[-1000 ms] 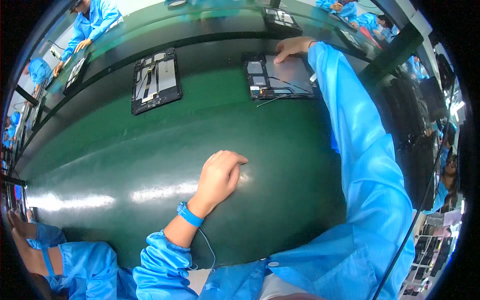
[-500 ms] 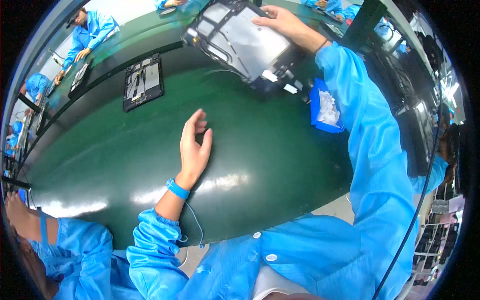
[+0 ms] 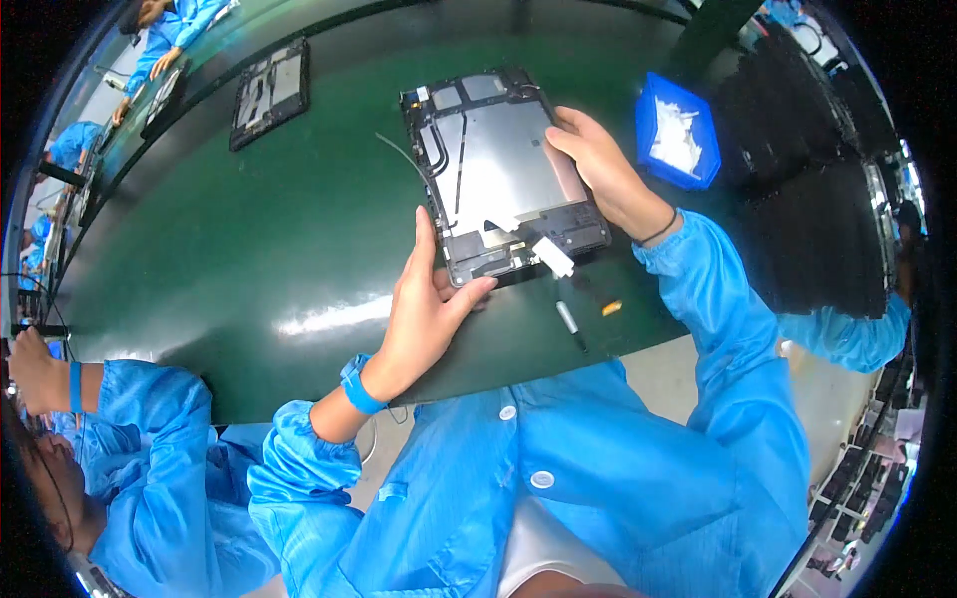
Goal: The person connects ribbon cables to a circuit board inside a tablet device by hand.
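Note:
An opened tablet (image 3: 498, 164), its silver inner plate, black frame and cables showing, is tilted between my hands above the green table. My left hand (image 3: 424, 309) grips its lower left corner, thumb on top and fingers beneath. My right hand (image 3: 603, 164) holds the right edge, thumb over the rim. A white tab (image 3: 553, 256) sticks out past the tablet's lower edge. Below it are a thin white-and-black strip (image 3: 567, 317) and a small yellow piece (image 3: 611, 308); whether they hang from the tablet I cannot tell. A thin grey wire (image 3: 399, 149) extends from its left side.
A blue bin (image 3: 713, 164) with white pieces stands right of the tablet. Another opened tablet (image 3: 271, 95) lies at the far left of the green table (image 3: 229, 249). A co-worker's hand (image 3: 40, 374) is at the left edge. More people in blue work beyond a dark rail.
The tablet has come down and nearer to me in my right hand. My left hand, empty before, has taken hold of its lower left corner. The view has shifted.

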